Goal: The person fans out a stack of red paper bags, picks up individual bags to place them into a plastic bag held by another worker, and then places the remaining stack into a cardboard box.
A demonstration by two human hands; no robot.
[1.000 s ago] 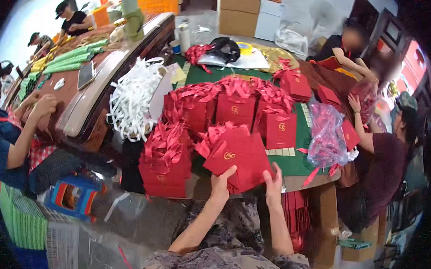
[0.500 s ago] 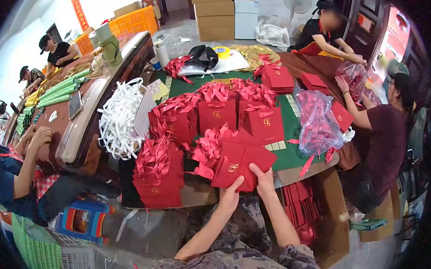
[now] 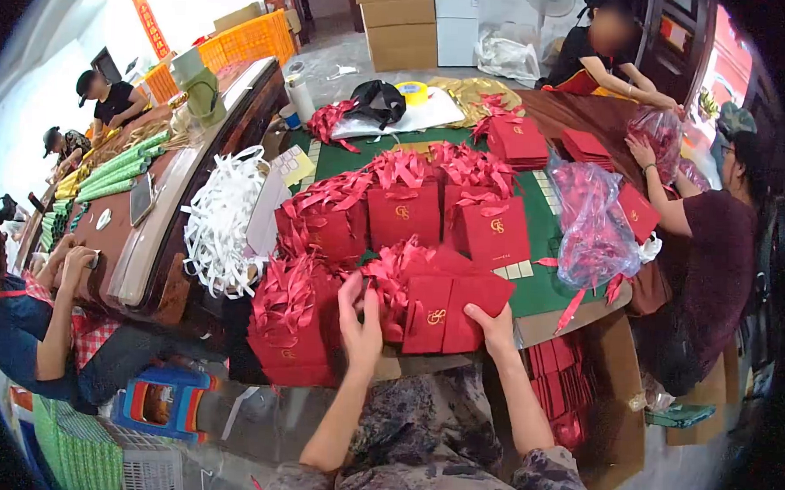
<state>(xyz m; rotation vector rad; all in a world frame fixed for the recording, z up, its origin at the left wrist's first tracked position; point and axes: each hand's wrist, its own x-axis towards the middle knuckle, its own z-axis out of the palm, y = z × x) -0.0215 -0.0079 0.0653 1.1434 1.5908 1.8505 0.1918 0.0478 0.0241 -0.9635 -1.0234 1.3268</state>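
Note:
My right hand (image 3: 491, 326) grips the right side of several red paper gift bags (image 3: 459, 314) with a gold logo, thumb on the front and fingers behind. Pinkish-red ribbons (image 3: 398, 276) spill from their left end. My left hand (image 3: 360, 327) is off the bags, fingers raised and apart beside those ribbons. To its left stands a bundle of red bags (image 3: 287, 350) topped with loose ribbon. Behind my hands, more red bags (image 3: 489, 232) stand in rows on the green mat (image 3: 526, 290), ribbons heaped over their tops.
White ribbon strips (image 3: 227, 220) pile up at the left. A clear plastic bag (image 3: 586, 236) with red contents lies at the right. Below the table edge, a cardboard box (image 3: 618, 404) holds red bags (image 3: 562, 375). Co-workers sit at both sides, one person (image 3: 717, 233) close at the right.
My left hand has let go of the held bags and moved left and up to beside the ribbons. My right hand still holds the bags, now slightly further right.

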